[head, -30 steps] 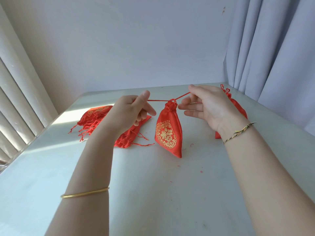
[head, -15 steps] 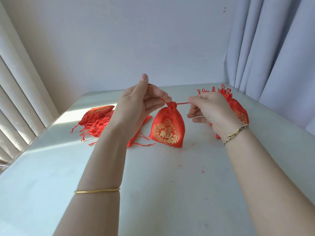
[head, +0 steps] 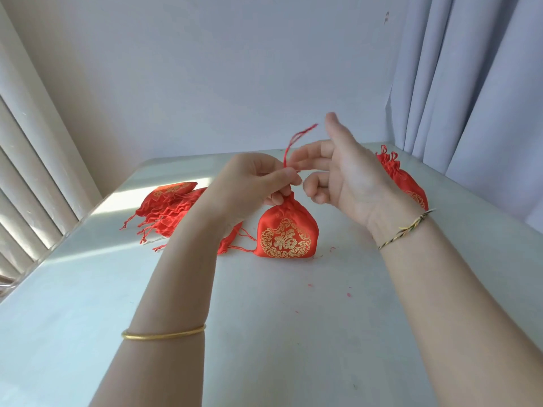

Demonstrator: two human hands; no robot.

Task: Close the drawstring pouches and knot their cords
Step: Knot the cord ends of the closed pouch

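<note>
A red drawstring pouch [head: 286, 236] with a gold emblem stands on the white table [head: 293, 333] at the centre, its neck gathered tight. My left hand [head: 258, 180] pinches the pouch's neck and cords just above the gathered top. The red cord [head: 293, 142] rises from those fingers, its free end curving up to the right. My right hand [head: 349, 177] is just right of the neck with the thumb raised; two fingertips reach to the cord's base and the lower fingers are loosely curled. No pinch by the right hand is visible.
A pile of red pouches [head: 170, 210] with loose cords lies behind my left wrist at the left. Another red pouch [head: 405, 183] lies at the right, partly hidden by my right hand. A curtain [head: 470, 98] hangs right, blinds left. Red thread bits dot the table.
The pouch went from hanging on cords stretched sideways to standing on the table. My hands came together above its neck, and the cord now points upward instead of running to my right hand.
</note>
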